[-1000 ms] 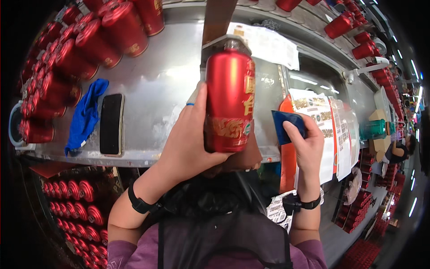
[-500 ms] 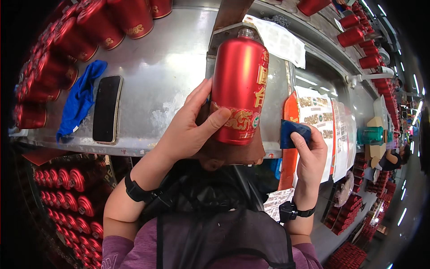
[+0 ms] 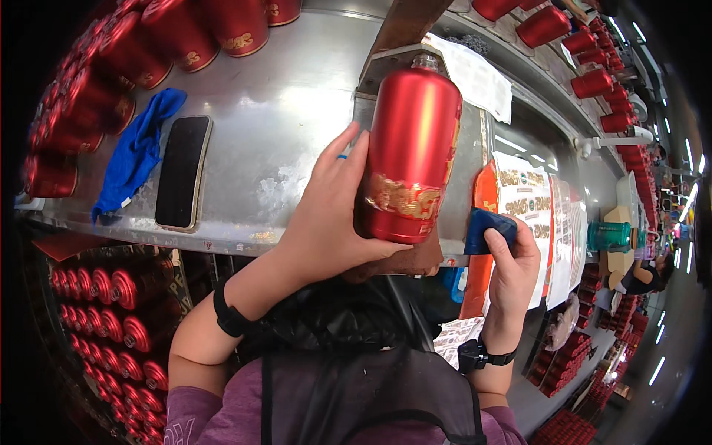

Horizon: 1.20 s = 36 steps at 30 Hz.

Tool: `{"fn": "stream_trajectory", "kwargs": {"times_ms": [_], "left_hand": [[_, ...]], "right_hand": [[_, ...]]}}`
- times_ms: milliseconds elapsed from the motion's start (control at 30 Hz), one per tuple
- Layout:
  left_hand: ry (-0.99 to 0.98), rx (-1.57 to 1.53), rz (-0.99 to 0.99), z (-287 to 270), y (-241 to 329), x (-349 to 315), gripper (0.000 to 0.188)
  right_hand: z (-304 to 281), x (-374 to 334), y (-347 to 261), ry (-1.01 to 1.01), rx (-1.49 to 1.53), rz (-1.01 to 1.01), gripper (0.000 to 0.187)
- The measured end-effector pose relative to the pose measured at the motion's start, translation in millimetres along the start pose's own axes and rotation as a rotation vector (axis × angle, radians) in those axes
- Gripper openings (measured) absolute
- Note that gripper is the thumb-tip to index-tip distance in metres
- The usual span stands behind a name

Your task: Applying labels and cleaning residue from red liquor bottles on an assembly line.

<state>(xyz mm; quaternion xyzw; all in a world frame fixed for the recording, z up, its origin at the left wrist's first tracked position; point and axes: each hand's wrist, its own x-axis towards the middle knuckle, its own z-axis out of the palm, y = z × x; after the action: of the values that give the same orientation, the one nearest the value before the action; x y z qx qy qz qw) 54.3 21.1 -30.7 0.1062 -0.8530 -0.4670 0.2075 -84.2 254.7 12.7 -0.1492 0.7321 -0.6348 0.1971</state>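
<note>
A shiny red bottle [image 3: 412, 141] with a clear glass neck lies in a brown-covered rest, its neck pointing away from me. A gold ornament band runs round it near its base. My left hand [image 3: 334, 208] holds the bottle, with the fingers along its left side and the thumb at its base. To the right of the bottle, my right hand [image 3: 512, 256] pinches a flat dark blue scraper [image 3: 483, 228] between thumb and fingers, apart from the bottle. Sheets of gold decals [image 3: 523, 194] lie beyond this hand.
A phone [image 3: 182, 172] and a blue cloth [image 3: 137, 159] lie on the metal table [image 3: 289, 89] at left. Red bottles [image 3: 122, 48] crowd the far left, with more stacked [image 3: 119, 326] below the table. A metal bracket [image 3: 393, 63] stands around the bottle's neck.
The bottle has turned about its long axis: the gold lettering has moved out of sight at the right. My left hand's thumb has slid from the bottle's front down to its base.
</note>
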Motion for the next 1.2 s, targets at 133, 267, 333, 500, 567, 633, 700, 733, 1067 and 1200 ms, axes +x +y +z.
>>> {"fn": "stream_trajectory", "kwargs": {"times_ms": [133, 267, 333, 500, 567, 633, 700, 733, 1067, 1200], "left_hand": [[0.018, 0.239, -0.022, -11.1, 22.0, 0.6, 0.115], [0.109, 0.064, 0.047, -13.0, 22.3, -5.7, 0.085], [0.175, 0.02, 0.097, -15.0, 19.0, -6.9, 0.055], [0.171, 0.073, 0.174, -17.9, 20.8, -2.1, 0.035], [0.154, 0.091, 0.189, -21.0, 22.0, 2.4, 0.032], [0.143, 0.132, 0.223, -25.7, 19.7, 5.0, 0.029], [0.132, 0.175, 0.257, -29.6, 19.7, 8.8, 0.026], [0.124, 0.191, 0.295, -31.8, 20.7, 11.3, 0.023], [0.129, 0.34, 0.509, -32.7, 24.5, 19.9, 0.018], [0.132, 0.344, 0.53, -29.9, 24.2, 17.9, 0.018]], "right_hand": [[3.0, -1.5, -2.4, 0.007, 0.0, -0.016, 0.026], [5.0, -2.2, -2.0, 0.002, -0.005, -0.036, 0.026], [6.6, -1.6, -2.8, 0.005, 0.015, -0.029, 0.027], [10.9, -3.3, -11.7, -0.035, 0.011, -0.023, 0.028], [11.1, -4.1, -12.5, -0.043, 0.002, -0.033, 0.028], [10.6, -5.1, -11.7, -0.037, 0.011, -0.032, 0.028], [10.0, -6.1, -9.3, -0.04, 0.022, -0.028, 0.028], [9.7, -6.7, -8.6, -0.042, 0.029, -0.022, 0.028], [7.3, -10.1, -7.4, -0.048, 0.029, -0.037, 0.027], [6.7, -10.4, -7.6, -0.036, 0.042, 0.011, 0.027]]}}
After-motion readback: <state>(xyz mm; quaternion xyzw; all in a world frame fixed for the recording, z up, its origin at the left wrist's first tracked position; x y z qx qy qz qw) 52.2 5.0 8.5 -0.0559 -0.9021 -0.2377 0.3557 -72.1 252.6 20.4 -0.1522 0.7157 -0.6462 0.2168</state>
